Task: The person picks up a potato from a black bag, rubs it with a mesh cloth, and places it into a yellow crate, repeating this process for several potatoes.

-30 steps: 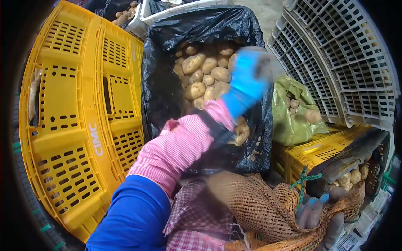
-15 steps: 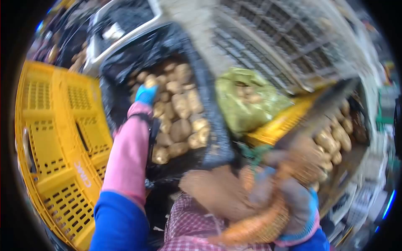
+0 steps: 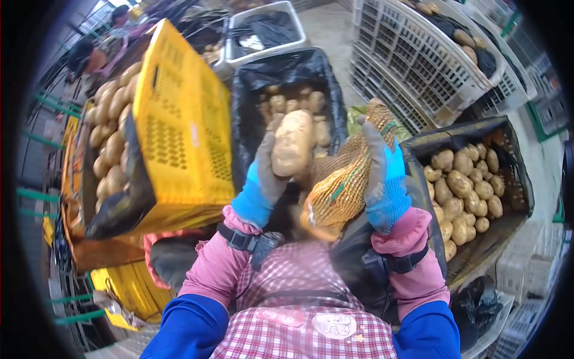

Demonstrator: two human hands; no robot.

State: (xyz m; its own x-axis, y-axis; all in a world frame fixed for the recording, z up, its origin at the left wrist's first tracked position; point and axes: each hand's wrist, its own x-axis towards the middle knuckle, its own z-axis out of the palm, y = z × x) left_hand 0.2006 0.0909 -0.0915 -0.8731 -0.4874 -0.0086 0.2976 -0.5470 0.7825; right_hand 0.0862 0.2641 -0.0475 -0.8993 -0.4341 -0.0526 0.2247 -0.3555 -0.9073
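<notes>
My left hand (image 3: 260, 180), in a grey and blue glove, is closed on a large brown potato (image 3: 293, 143) in front of my chest. Facing it, my right hand (image 3: 384, 176) grips an orange mesh bag (image 3: 339, 188) that hangs slantwise between the hands. Its lower end is blurred, and I cannot make out what is inside. Just beyond the potato stands a crate lined with black plastic (image 3: 263, 75), with several potatoes in it. Part of a yellow-green bag (image 3: 356, 113) shows behind the mesh bag.
A tilted yellow crate (image 3: 185, 131) of potatoes stands at my left. On the right is another black-lined crate (image 3: 519, 143) holding potatoes. White slatted crates (image 3: 412, 60) are stacked at the back right, and a white tub (image 3: 299, 30) sits at the back.
My left hand has come back from the black-lined crate with a potato. My right hand has risen with the mesh bag from the lower right. The view has shifted.
</notes>
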